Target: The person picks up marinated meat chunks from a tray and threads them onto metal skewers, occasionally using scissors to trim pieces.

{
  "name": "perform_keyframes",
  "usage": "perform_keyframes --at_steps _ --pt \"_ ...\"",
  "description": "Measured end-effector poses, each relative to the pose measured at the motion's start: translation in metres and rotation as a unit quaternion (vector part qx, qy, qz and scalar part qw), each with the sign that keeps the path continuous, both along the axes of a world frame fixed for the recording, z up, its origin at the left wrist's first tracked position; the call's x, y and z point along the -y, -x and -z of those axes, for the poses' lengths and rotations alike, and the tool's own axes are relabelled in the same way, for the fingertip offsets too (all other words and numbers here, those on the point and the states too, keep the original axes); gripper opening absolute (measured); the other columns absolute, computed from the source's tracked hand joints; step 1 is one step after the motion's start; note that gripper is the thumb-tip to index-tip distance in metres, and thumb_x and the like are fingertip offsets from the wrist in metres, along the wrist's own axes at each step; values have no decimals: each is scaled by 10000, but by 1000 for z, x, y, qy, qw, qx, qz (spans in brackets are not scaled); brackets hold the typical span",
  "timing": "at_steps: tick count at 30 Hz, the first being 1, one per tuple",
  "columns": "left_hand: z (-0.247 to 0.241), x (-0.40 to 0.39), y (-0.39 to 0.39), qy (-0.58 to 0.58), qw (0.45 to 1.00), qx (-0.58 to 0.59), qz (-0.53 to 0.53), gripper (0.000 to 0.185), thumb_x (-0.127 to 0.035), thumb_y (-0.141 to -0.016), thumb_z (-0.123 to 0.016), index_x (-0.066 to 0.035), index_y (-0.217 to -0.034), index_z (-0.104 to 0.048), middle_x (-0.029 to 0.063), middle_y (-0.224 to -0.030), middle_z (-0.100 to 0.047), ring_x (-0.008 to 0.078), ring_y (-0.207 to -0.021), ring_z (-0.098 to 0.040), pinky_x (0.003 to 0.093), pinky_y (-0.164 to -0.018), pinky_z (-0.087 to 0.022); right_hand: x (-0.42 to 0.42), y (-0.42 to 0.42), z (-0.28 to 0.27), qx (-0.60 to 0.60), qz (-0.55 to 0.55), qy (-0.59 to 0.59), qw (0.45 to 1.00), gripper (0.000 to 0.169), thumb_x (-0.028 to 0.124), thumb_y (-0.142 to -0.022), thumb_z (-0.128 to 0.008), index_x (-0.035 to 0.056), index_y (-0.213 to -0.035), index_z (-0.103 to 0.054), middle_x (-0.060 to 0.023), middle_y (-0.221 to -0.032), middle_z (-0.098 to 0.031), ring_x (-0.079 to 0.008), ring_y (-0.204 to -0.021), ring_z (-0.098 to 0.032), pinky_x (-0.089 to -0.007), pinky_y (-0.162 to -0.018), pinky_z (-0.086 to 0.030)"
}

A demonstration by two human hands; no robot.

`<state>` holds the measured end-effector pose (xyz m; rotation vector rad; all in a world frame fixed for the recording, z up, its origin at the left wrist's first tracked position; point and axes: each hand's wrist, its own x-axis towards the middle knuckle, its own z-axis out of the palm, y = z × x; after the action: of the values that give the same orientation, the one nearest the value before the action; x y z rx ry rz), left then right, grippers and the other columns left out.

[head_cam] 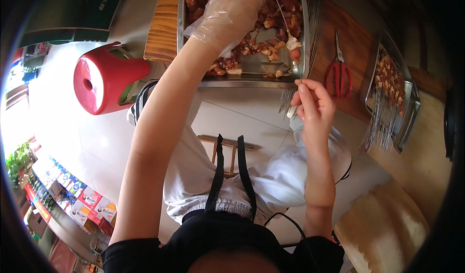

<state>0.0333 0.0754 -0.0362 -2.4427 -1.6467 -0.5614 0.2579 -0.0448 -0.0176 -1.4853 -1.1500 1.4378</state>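
A metal tray (pixel 250 82) of cut, dark-sauced meat pieces (pixel 270 50) lies before me. My left hand (pixel 234 13), in a clear plastic glove, reaches over the tray's far half; its fingertips are hidden at the meat. Bare, my right hand (pixel 315 104) pinches the near end of a thin metal skewer (pixel 282 16) between thumb and fingers at the tray's near right corner. A few meat pieces (pixel 293 49) are threaded on the skewer, below its bare tip, which points away from me over the tray.
Along the tray's right side runs a bundle of bare skewers (pixel 314 29). Red-handled scissors (pixel 339 78) rest on the wooden table (pixel 358 37). Farther right, a second metal tray (pixel 408 117) holds several loaded meat skewers (pixel 389 78). A red plastic stool (pixel 109 78) is at the left.
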Motion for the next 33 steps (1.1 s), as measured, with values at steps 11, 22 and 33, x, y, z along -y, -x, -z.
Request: perform_keyframes --at_steps 11,22,33 --pt "-5 59 29 246 928 274 51 314 -35 -786 -666 -8 -1097 -631 163 -964 -682 277 -852 -665 333 -761 -536 2 -3 -4 3 -4 -13 1000 139 94 -937 -563 1 -1015 -630 -14 -679 -565 -4 -513 -372 -171 -436 -238" --pt "-18 61 47 346 537 769 -16 326 -145 -961 -546 9 -1247 -516 129 -1103 -627 218 -974 -647 339 -878 -559 12 7 -3 47 -93 -64 992 124 64 -936 -564 -36 -987 -618 -8 -676 -574 -37 -615 -533 -170 -512 -367" --pt "-9 56 49 282 607 743 -25 334 -127 -926 -607 -3 -1229 -542 129 -1103 -638 202 -993 -652 304 -894 -540 13 10 -6 76 -125 -45 988 122 64 -931 -568 -42 -960 -621 -6 -664 -574 -38 -595 -537 -169 -510 -370"
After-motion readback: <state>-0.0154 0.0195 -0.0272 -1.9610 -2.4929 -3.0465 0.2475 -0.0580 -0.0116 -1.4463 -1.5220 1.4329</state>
